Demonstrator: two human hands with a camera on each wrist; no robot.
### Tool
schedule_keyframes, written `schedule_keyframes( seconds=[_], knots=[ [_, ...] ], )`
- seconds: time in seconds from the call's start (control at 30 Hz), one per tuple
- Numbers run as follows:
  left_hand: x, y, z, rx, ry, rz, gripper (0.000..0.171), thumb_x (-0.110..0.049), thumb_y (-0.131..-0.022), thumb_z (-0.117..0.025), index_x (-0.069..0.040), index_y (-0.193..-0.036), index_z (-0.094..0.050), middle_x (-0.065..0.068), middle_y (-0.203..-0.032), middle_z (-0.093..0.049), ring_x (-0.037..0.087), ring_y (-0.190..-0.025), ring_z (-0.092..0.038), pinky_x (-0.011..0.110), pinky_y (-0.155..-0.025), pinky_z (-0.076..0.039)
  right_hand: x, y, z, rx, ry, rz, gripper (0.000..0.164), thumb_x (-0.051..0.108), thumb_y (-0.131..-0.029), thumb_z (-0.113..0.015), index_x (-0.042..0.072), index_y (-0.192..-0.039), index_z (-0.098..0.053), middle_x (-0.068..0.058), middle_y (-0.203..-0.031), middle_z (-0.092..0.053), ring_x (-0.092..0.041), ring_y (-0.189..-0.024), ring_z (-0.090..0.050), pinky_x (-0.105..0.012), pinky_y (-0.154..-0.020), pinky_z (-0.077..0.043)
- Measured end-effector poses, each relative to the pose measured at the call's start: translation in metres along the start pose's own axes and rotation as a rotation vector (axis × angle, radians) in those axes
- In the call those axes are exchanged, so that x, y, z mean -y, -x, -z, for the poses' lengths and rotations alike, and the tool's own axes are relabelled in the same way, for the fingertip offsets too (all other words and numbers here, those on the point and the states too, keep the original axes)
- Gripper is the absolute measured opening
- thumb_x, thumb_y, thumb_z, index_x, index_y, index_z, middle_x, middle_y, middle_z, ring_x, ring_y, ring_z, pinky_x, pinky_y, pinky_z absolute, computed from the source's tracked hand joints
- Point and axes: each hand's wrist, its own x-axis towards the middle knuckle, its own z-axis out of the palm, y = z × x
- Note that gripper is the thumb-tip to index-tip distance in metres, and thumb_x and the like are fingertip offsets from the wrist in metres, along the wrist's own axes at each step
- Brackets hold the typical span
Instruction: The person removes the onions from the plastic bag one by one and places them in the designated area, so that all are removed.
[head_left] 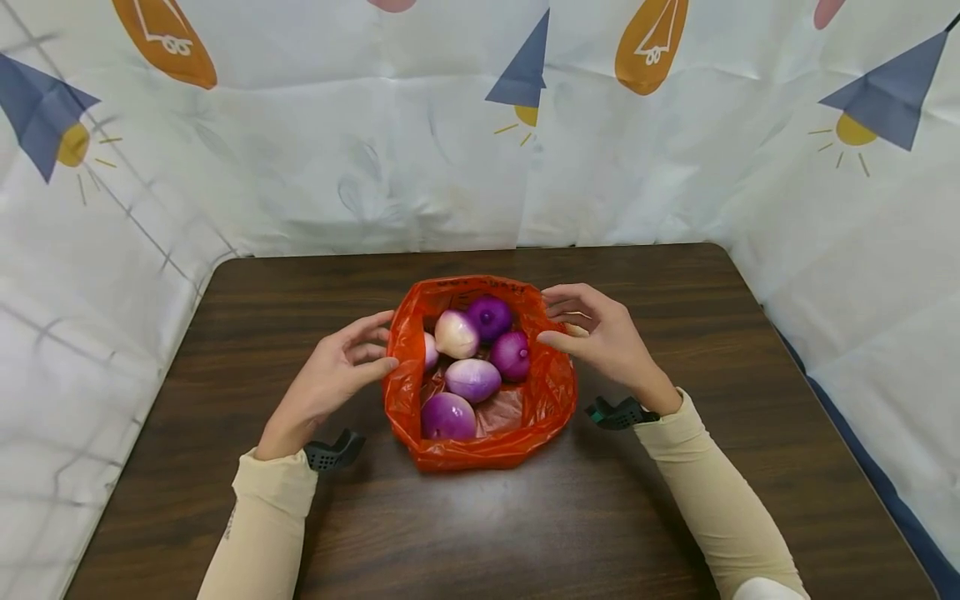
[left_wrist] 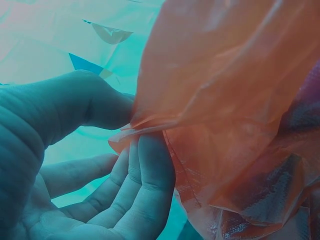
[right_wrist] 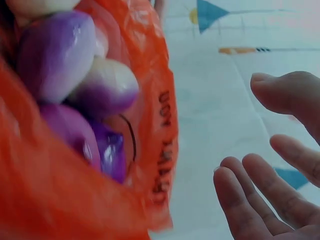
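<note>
White sheeting [head_left: 300, 167] is hung behind the counter [head_left: 675, 287], where a flimsy-looking red bag [head_left: 480, 457] of onions [head_left: 473, 381] is pinched by the left hand [head_left: 330, 375], the right hand [head_left: 606, 335] relaxed alongside; likely heavy, it is best supported underneath.

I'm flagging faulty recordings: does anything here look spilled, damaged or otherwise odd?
Nothing looks spilled or damaged: the visible onions lie inside the open bag on the table. What looks odd is the left wrist view's strong blue-green cast, which tints the left hand; the head view shows that hand in ordinary colours.
</note>
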Motion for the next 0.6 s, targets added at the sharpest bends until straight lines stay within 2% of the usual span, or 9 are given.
schedule_keyframes(
  seconds=[0.1,0.23,0.47,0.6],
  knots=[
    [0.0,-0.001,0.0,0.002,-0.005,0.001,0.07,-0.022,-0.096,-0.075,-0.017,-0.157,-0.043,0.018,-0.135,-0.055,0.003,-0.103,-0.07,0.019,-0.088,-0.059,0.004,-0.002,-0.01,0.045,0.004,0.025,0.053,0.005,-0.084,-0.084,0.005,-0.132,-0.063,-0.025,-0.127,-0.066,-0.04,-0.113,-0.067,-0.036,-0.102,-0.059],
    [0.0,0.0,0.0,0.003,-0.002,0.004,0.07,-0.022,-0.096,-0.075,-0.018,-0.158,-0.043,0.017,-0.135,-0.055,0.004,-0.103,-0.07,0.019,-0.088,-0.059,0.008,-0.005,-0.023,0.11,0.019,0.073,0.052,0.003,-0.083,-0.085,0.004,-0.131,-0.064,-0.021,-0.128,-0.067,-0.043,-0.111,-0.068,-0.036,-0.101,-0.059],
    [0.0,0.0,0.001,0.006,0.005,0.01,0.07,-0.022,-0.095,-0.076,-0.019,-0.157,-0.043,0.016,-0.135,-0.056,0.007,-0.104,-0.07,0.02,-0.089,-0.059,0.009,-0.005,-0.044,0.2,0.007,0.105,0.053,0.005,-0.083,-0.086,0.006,-0.132,-0.064,-0.012,-0.128,-0.068,-0.04,-0.109,-0.071,-0.051,-0.099,-0.058],
    [0.001,0.0,0.002,0.006,-0.006,0.008,0.07,-0.023,-0.096,-0.076,-0.019,-0.158,-0.043,0.017,-0.135,-0.056,0.006,-0.104,-0.07,0.02,-0.088,-0.06,0.01,-0.004,-0.055,0.244,0.031,0.102,0.052,0.012,-0.083,-0.087,0.009,-0.13,-0.066,-0.013,-0.124,-0.069,-0.035,-0.108,-0.072,-0.05,-0.097,-0.059]
  ],
)
